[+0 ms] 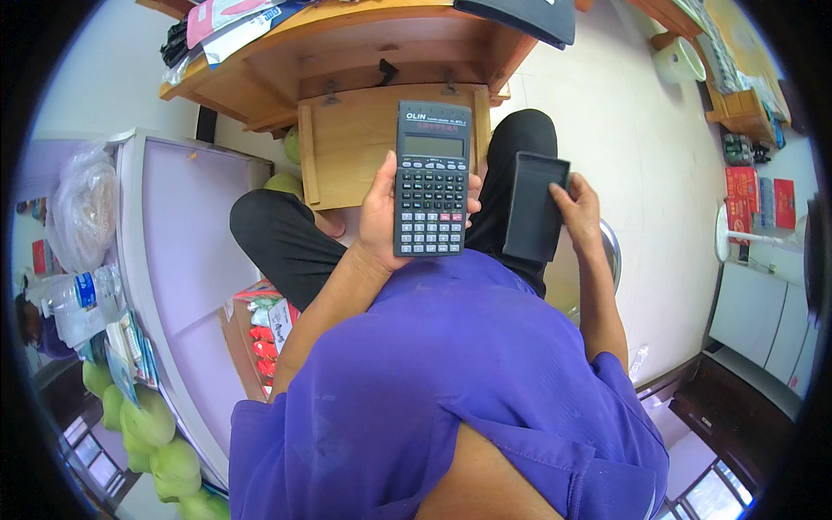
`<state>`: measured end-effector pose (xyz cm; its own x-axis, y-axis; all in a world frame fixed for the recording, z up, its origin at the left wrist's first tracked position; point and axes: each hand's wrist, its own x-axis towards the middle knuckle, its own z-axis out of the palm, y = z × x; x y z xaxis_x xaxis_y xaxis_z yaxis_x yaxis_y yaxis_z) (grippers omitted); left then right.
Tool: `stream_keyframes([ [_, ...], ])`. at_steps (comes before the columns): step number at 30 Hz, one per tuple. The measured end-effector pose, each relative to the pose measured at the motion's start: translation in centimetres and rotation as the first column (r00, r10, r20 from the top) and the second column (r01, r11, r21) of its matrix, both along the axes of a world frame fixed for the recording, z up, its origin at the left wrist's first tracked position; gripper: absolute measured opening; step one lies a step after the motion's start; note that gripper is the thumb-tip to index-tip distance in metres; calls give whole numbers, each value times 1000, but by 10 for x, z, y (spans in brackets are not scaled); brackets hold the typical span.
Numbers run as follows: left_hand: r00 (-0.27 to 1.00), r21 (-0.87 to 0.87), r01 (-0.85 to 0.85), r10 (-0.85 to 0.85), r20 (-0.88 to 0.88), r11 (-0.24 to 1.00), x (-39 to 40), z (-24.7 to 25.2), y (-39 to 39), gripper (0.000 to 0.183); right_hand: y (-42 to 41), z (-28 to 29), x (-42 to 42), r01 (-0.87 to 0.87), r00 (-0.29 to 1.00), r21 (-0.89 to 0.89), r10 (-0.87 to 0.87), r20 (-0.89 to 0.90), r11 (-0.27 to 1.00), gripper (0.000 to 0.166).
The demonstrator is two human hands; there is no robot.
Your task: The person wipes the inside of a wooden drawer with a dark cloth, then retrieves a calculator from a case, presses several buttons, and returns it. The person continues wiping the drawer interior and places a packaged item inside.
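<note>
A dark grey OLIN scientific calculator (431, 188) lies face up in my left hand (379, 221), its keys and blank-looking display towards me. The thumb presses along its left edge, and fingertips show at its right edge. My right hand (578, 209) grips a black plastic calculator cover (534, 208) by its right edge, thumb on the inner face. This cover is tilted over my right thigh, its hollow side up and nothing in it. Calculator and cover are apart.
Ahead stands a wooden desk (273, 62) with a hinged front panel (364, 143) hanging down. A black folder (520, 16) juts over its edge. To the left, a white cabinet (195, 188) stands near green fruits (156, 422). A cardboard box (237, 338) holds red packets.
</note>
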<state>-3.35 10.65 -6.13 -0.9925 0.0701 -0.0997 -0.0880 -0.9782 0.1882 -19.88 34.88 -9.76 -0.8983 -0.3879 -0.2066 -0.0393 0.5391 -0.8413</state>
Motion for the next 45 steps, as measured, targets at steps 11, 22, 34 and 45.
stream_keyframes([
  [11, 996, -23, -81, 81, -28, 996, 11, 14, -5, 75, -84, 56, 2, 188, 977, -616, -80, 200, 765, 28],
  [22, 899, -247, -433, 433, -58, 867, 11, 28, -32, 87, -104, 83, 38, 218, 916, -675, 92, 391, 704, 37],
  [34, 840, -41, -532, 534, 100, 846, -4, 46, -64, 65, -119, 107, 74, -62, 994, -877, -48, -97, 476, 31],
  [45, 813, -153, -557, 574, 100, 816, -8, 86, -54, 57, -142, 100, 74, -645, 623, -465, 66, -779, 606, 33],
])
